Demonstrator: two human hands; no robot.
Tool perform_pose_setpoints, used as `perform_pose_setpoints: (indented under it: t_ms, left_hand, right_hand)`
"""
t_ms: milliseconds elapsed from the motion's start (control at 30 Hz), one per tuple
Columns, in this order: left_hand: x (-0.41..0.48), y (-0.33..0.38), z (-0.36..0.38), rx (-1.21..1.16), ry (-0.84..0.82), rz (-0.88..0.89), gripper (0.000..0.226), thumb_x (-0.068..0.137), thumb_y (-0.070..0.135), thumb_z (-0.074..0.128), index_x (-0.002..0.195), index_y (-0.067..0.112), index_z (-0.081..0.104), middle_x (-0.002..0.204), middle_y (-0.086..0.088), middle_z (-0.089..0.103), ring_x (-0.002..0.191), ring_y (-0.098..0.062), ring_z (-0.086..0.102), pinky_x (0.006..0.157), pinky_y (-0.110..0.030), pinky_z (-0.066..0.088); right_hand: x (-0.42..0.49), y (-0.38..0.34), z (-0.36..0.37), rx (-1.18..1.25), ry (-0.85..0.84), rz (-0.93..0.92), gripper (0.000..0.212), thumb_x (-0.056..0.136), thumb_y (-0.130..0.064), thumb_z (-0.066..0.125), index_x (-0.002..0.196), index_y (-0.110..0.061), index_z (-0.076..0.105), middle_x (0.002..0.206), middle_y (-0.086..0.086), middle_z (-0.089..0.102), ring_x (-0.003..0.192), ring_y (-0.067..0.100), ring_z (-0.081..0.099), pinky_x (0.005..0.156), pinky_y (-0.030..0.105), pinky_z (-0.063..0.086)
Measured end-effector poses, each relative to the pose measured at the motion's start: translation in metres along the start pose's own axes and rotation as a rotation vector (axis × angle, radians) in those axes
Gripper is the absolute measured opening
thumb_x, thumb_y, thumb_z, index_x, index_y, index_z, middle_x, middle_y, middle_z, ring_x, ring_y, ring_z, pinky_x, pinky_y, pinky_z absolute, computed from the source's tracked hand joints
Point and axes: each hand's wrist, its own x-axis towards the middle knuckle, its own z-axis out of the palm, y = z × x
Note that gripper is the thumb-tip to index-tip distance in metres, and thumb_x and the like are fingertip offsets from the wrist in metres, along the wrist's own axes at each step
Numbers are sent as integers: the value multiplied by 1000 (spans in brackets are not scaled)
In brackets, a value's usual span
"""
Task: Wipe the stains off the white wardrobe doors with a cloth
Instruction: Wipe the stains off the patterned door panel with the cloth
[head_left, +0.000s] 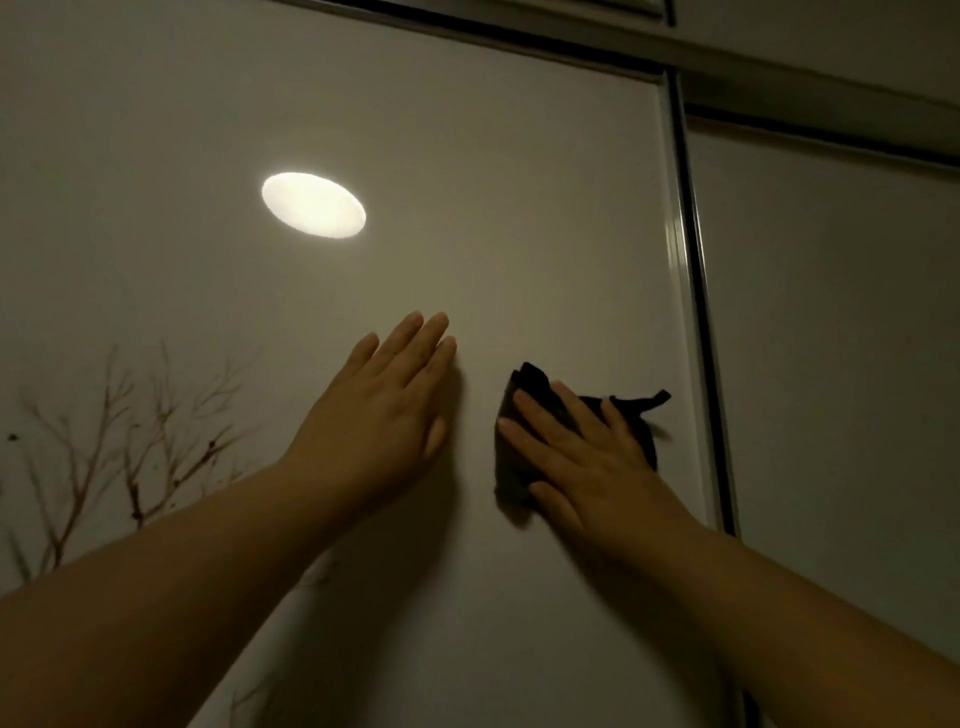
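The right hand (587, 457), fingers spread flat, presses a crumpled dark cloth (511, 467) against the glossy white wardrobe door (519, 208), just left of its silvery vertical frame edge (680, 260). The unwiped panel lies up and leftward. The left hand (384, 405) rests open, empty, beside it. One cloth, two hands, two doors visible.

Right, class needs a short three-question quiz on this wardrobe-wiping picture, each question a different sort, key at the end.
1. True or false: the right hand presses the cloth flat on the door.
2. What does the left hand hold? A) a spray bottle B) nothing C) a second cloth
3. Fill in: the branch pattern lies to the ___ of the left hand.

Key: 1 true; 2 B; 3 left
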Motion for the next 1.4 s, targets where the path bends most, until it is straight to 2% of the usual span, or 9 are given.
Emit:
perform_pose_setpoints:
  t_ms: [133, 333, 667, 800, 900, 967, 1133, 1267, 1400]
  left_hand:
    - [-8, 11, -1, 21, -40, -21, 67, 83, 39, 23, 141, 7, 33, 150, -13, 25, 137, -28, 20, 107, -46, 17]
    - [-10, 33, -1, 15, -98, -142, 65, 87, 36, 26, 147, 12, 17, 154, -7, 8, 140, -21, 3, 110, -40, 6]
    - [-23, 78, 6, 29, -158, -209, 68, 84, 32, 28, 146, 16, 7, 154, -3, -4, 140, -17, -8, 112, -38, 1]
    - [-25, 93, -2, 73, -175, -222, 66, 92, 25, 38, 145, 18, -1, 152, -1, -13, 138, -16, -15, 112, -35, -4]
    - [-23, 97, -6, 89, -176, -233, 65, 93, 26, 36, 144, 20, -4, 152, 0, -15, 138, -15, -17, 112, -35, -5]
    - [-22, 99, -7, 100, -165, -232, 59, 91, 29, 27, 144, 17, 2, 153, -3, -6, 140, -18, -9, 112, -37, 1]
    - [-34, 92, 2, 84, -151, -211, 61, 87, 31, 26, 143, 8, 25, 152, -10, 18, 140, -25, 12, 109, -46, 17]
    - [-56, 83, 11, 85, -176, -223, 66, 83, 33, 28, 145, 10, 22, 153, -9, 14, 141, -22, 5, 111, -43, 13]
    - [-69, 80, 10, 75, -207, -217, 69, 79, 29, 29, 145, 11, 20, 153, -10, 16, 140, -21, 4, 109, -37, 9]
  right_hand:
    - [-11, 48, -9, 33, -12, 117, 55, 94, -41, 27, 146, -37, 7, 154, -8, 6, 142, 24, 6, 110, 58, 15]
    - [39, 41, -30, 105, 33, 345, 56, 99, -33, 29, 148, -29, 3, 157, -5, -7, 142, 24, -9, 112, 50, -3]
    - [-81, 7, 28, 0, -29, -254, 59, 90, -44, 32, 147, -32, 22, 154, -7, 19, 142, 26, 14, 109, 52, 13]
    - [-55, 41, 11, 17, 4, -47, 57, 88, -40, 33, 143, -28, 31, 152, -4, 26, 138, 28, 26, 105, 56, 25]
    - [-19, 39, -2, 64, 11, 74, 57, 98, -40, 29, 148, -32, 3, 150, -9, -15, 143, 26, -6, 110, 56, 1]
    - [-5, 19, -3, 88, 11, 99, 61, 98, -40, 29, 146, -33, -7, 148, -11, -26, 140, 24, -20, 108, 51, -13]
    - [-23, -36, 21, 102, 62, -85, 75, 85, -38, 53, 147, -31, 12, 157, -9, 8, 143, 25, -1, 109, 54, -3]
    - [-75, -53, 37, 52, -33, -297, 61, 84, -47, 39, 143, -33, 29, 155, -8, 17, 144, 26, 4, 108, 54, 10]
    - [-118, -31, 49, 8, -61, -484, 55, 93, -48, 37, 145, -38, 22, 156, -13, 12, 144, 24, 7, 111, 55, 16]
